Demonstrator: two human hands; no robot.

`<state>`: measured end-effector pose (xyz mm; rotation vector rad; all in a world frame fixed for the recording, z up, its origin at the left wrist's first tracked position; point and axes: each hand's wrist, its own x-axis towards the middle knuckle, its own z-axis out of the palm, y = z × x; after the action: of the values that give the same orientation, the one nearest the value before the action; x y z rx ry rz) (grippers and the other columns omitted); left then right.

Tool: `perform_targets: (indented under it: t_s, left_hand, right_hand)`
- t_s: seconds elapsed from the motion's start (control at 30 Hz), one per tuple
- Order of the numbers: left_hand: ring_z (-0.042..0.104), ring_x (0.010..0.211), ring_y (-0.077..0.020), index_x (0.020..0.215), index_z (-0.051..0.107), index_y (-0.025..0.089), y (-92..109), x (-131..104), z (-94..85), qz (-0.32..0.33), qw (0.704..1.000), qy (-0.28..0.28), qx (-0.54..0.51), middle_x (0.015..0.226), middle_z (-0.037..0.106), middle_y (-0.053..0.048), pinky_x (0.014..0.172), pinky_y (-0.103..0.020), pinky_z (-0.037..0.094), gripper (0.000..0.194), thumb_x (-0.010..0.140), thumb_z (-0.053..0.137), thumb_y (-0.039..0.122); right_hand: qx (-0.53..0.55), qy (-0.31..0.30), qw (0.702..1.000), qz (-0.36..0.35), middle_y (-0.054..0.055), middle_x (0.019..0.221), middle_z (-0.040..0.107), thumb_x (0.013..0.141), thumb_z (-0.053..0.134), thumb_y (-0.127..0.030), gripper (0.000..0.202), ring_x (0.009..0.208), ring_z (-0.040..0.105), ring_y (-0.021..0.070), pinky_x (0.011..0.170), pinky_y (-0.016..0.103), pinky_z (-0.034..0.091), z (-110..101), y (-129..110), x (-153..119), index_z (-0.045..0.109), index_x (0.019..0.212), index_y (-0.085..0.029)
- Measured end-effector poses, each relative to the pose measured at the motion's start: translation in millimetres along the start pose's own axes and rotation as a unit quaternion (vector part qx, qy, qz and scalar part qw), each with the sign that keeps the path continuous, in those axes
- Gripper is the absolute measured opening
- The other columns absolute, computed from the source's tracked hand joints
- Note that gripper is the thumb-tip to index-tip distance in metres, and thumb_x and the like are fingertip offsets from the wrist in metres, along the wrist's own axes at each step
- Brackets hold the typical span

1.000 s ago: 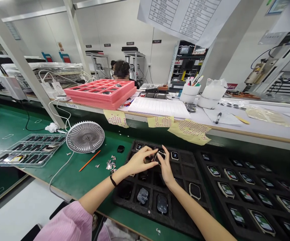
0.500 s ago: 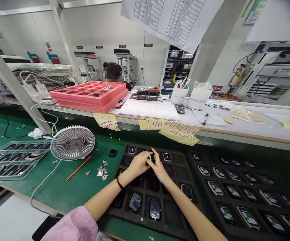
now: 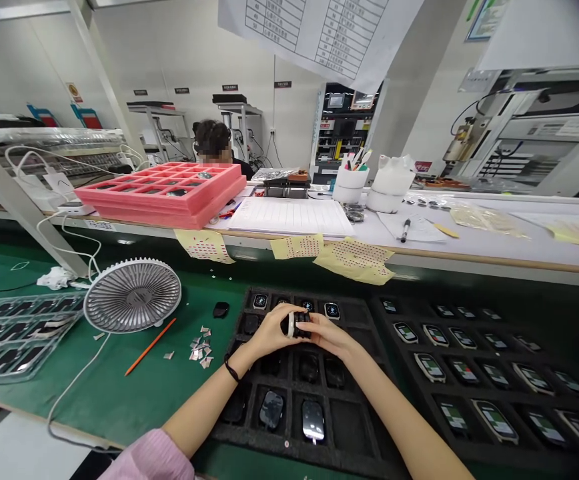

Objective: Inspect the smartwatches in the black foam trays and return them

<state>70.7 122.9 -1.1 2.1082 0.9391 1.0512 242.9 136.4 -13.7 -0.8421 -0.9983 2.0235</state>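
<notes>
My left hand (image 3: 275, 331) and my right hand (image 3: 325, 333) meet above the black foam tray (image 3: 289, 437). Between their fingers, a smartwatch body (image 3: 291, 325) with a pale rim stands on edge, with dark parts against its right side. Fingers partly hide these dark parts, and I cannot tell whether they belong to a second watch. Beyond the hands, lit watches sit in the back row, among them a silver-framed watch (image 3: 332, 311). Dark watch bodies lie in the front pockets, one a glossy black watch (image 3: 313, 420).
To the right is a second foam tray (image 3: 449, 387) of lit watches. On the left are a white fan (image 3: 134, 293), an orange stick (image 3: 150, 347), small silvery scraps (image 3: 200, 348) and a clear plastic tray (image 3: 24, 333). A shelf edge (image 3: 434, 257) with yellow sheets crosses behind; a person sits beyond.
The hands have come slightly nearer and turned, so the pale-rimmed watch now shows edge-on between them. More lit watches show in the back row. The camera view has shifted a little.
</notes>
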Motion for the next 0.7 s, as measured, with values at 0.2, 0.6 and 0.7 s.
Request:
perform_targets:
  t_s: [0.2, 0.6, 0.7]
  left_hand:
    - [0.06, 0.107, -0.0244, 0.114, 0.062, 0.02, 2, -2, -1.2, -0.008, 0.999, -0.013, -0.032, 0.115, 0.067, -0.009, 0.096, -0.036, 0.045, 0.05, 0.066, 0.078, 0.021]
    - [0.064, 0.083, -0.0196, 0.099, 0.062, 0.021, -12, 3, -6.7, -0.158, 0.962, 0.122, -0.188, 0.094, 0.064, -0.004, 0.072, -0.029, 0.052, 0.048, 0.059, 0.084, 0.036]
    - [0.054, 0.059, -0.0104, 0.099, 0.056, 0.02, -22, 5, -3.7, -0.238, 0.916, 0.164, -0.279, 0.08, 0.056, 0.001, 0.047, -0.021, 0.042, 0.049, 0.064, 0.078, 0.047]
  right_hand:
    - [0.0, 0.026, 1.0, 0.004, 0.004, 0.074, 0.073, 0.047, 0.09, -0.023, 0.037, 0.066, 0.066, 0.0164, 0.064, 0.027, 0.051, 2, 6, 3, 0.072, 0.078, -0.013]
    - [0.026, 0.097, 0.993, -0.057, 0.006, 0.082, 0.077, 0.05, 0.089, -0.027, 0.036, 0.077, 0.072, 0.0209, 0.077, 0.033, 0.057, -8, -5, 3, 0.075, 0.081, -0.015]
    - [0.03, 0.105, 0.992, -0.065, 0.007, 0.084, 0.077, 0.051, 0.089, -0.026, 0.036, 0.081, 0.072, 0.022, 0.084, 0.036, 0.056, -12, -6, 4, 0.075, 0.082, -0.015]
